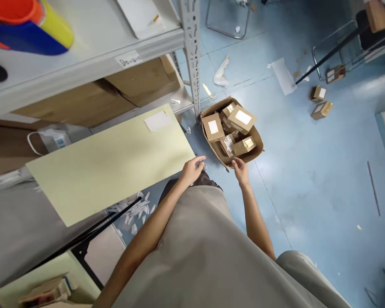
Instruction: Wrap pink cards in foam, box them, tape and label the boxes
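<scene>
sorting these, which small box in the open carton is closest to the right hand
The small box with the yellowish label, at the carton's near edge, just above the right hand. The white-labelled boxes lie farther back.

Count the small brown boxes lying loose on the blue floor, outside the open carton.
3. One small box lies by the chair legs at upper right, one just below it, one lowest. Others may lie out of view.
</scene>
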`<act>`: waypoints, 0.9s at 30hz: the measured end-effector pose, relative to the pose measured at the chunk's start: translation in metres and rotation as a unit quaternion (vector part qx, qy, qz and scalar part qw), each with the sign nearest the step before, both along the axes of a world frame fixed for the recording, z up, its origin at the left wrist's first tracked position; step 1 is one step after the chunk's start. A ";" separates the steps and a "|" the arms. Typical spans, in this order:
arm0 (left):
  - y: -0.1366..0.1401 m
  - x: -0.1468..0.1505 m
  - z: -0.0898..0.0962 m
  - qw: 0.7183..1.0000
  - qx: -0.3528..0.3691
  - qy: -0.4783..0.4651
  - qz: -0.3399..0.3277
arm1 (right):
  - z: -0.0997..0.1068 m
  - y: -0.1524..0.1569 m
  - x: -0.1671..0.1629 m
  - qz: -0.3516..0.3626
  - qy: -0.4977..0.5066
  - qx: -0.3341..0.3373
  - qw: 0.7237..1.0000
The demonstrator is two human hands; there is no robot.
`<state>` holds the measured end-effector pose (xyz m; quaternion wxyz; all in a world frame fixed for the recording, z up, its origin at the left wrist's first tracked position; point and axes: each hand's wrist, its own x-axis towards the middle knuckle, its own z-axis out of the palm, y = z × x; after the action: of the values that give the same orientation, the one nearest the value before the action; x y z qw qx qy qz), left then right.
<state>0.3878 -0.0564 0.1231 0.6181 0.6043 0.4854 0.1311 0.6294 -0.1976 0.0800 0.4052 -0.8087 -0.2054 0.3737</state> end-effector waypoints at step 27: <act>-0.243 -0.433 0.025 0.682 0.100 -0.105 0.716 | 0.064 0.079 -0.483 0.662 0.137 0.041 0.736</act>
<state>-0.0453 -0.2996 0.1485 0.3182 0.1128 0.6861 0.6445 0.1462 -0.1184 0.1438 0.1124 -0.3917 -0.6460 0.6455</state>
